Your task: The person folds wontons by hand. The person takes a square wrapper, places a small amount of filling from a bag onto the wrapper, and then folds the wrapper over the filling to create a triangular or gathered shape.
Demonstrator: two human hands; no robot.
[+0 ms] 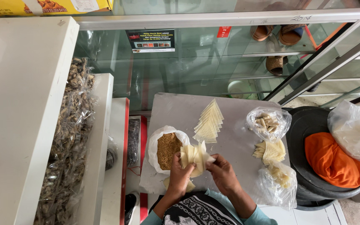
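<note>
A person's left hand [181, 174] grips a fanned stack of pale wrappers [193, 157] over the near edge of a grey tabletop [234, 141], fingers curled shut round the stack's base. The right hand [221, 171] pinches the fan's right-hand wrapper between thumb and fingertips. Just left of the hands, near the table's left edge, stands an open white bag [157, 143] of brown crumbs. A second fan of wrappers [208, 122] lies at the table's middle, with bare surface around it and toward the far edge. By the right edge sit a clear bag of short pale sticks [268, 123], a loose pile of wrappers [269, 151] and, at the near right corner, another clear bag [279, 183]. Behind the table a glass case carries a dark rectangular sticker [151, 41] and a small red tag [224, 31]. A yellow box [42, 6] rests on top at far left.
</note>
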